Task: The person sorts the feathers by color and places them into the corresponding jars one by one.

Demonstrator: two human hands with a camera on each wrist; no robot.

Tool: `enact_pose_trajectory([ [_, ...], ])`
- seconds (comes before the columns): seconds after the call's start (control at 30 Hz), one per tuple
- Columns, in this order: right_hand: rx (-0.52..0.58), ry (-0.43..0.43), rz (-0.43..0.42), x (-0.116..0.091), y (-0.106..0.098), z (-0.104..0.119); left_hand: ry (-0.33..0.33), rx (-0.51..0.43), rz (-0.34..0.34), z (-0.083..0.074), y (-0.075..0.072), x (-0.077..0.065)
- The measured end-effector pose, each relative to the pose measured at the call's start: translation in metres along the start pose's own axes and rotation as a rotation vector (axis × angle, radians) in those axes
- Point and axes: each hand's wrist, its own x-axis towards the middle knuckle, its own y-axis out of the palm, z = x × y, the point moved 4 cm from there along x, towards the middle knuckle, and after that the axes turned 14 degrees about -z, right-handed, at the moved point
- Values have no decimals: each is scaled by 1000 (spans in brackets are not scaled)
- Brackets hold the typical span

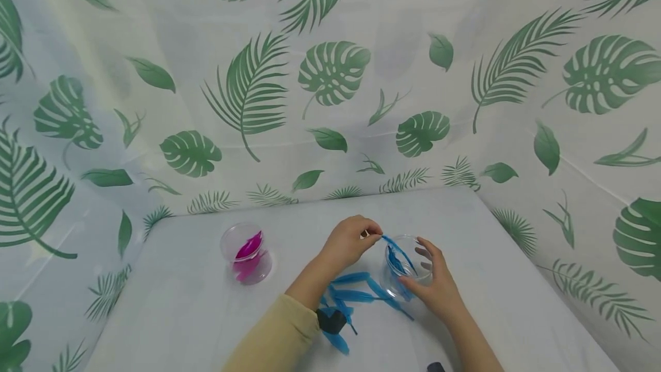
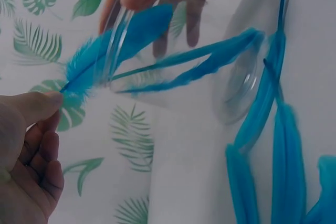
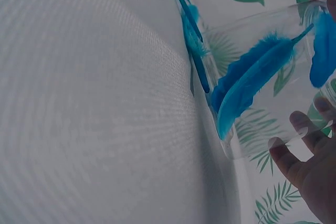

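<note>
My left hand (image 1: 348,241) pinches the quill end of a blue feather (image 2: 142,32) between thumb and finger. The feather's other end reaches through the mouth of a clear plastic cup (image 2: 233,90). Around the cup's rim and side curl the fingers and thumb of my right hand (image 1: 436,280), keeping it upright on the table. Inside it lean more blue feathers (image 3: 257,72), down to the bottom. Several loose blue feathers (image 1: 353,295) lie on the table beside the cup, partly under my left forearm.
At the left of the white table (image 1: 170,303) stands a second clear cup (image 1: 260,274) with bright pink feathers (image 1: 249,251) in it. A leaf-printed white curtain (image 1: 361,16) rises behind the table and along both sides. A black device (image 1: 330,321) sits at my left wrist.
</note>
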Motion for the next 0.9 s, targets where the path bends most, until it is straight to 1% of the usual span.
enact_pose_trajectory([
  [0.23, 7, -19, -10, -1, -2, 2, 30, 15, 38, -9, 18, -4],
  [0.4, 20, -22, -7, 0, -4, 2, 20, -8, 47, -12, 24, -5],
  [0.57, 16, -27, -7, 0, -2, 3, 15, -24, 41, -11, 22, -7],
  [0.7, 0, -31, -4, 0, 0, 3, 6, -14, 48, -8, 21, -9],
  [0.8, -13, -29, -3, -1, 0, 3, -2, -12, 35, -3, 16, -9],
  [0.9, -25, -21, -9, 0, -1, 2, -3, -15, 1, 5, 7, -9],
])
